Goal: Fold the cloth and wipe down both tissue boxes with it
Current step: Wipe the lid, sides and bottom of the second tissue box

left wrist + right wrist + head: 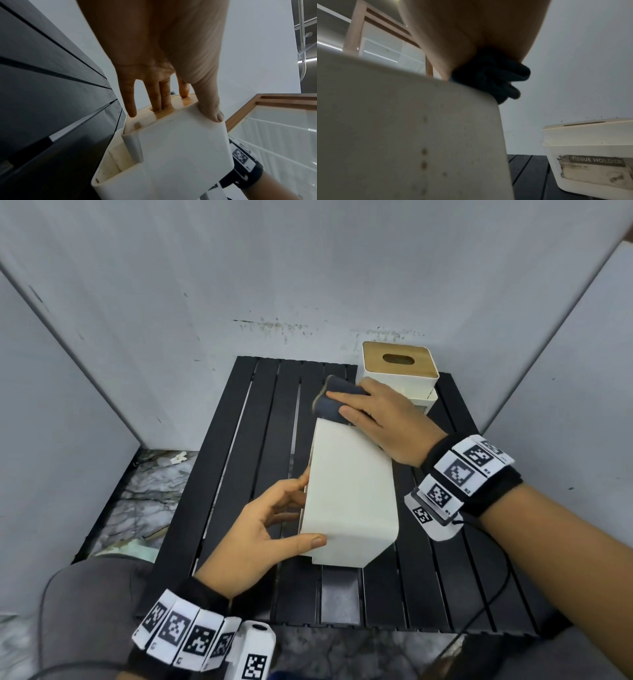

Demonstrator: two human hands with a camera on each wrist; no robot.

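Plainly the main risk is the box [349, 494] twisting or slipping: it is tipped on its side on the table [239, 440], steadied only by the left hand [260, 529], so a firm push from the cloth [334, 402] at its far end could probably turn it against that hold. A second risk, as I judge it, is the folded cloth bunching or coming open as it rides over the far edge; the right wrist view shows it already wadded under the palm. The other box [399, 368], with its wooden lid, stands just beyond the right hand [380, 422] and could be knocked by a long stroke.

The left thumb lies flat along the box's near upper face. In the left wrist view the left fingers [160, 97] are nearly straight, two of them reaching into the slot of the wooden lid, the others resting on the lid's face, so thumb and fingers pinch the box's near corner between them.

The right fingers [346, 396] lie stretched over the cloth, thumb at its near side, pressing it onto the box's far end; whether they curl round the cloth I cannot tell.
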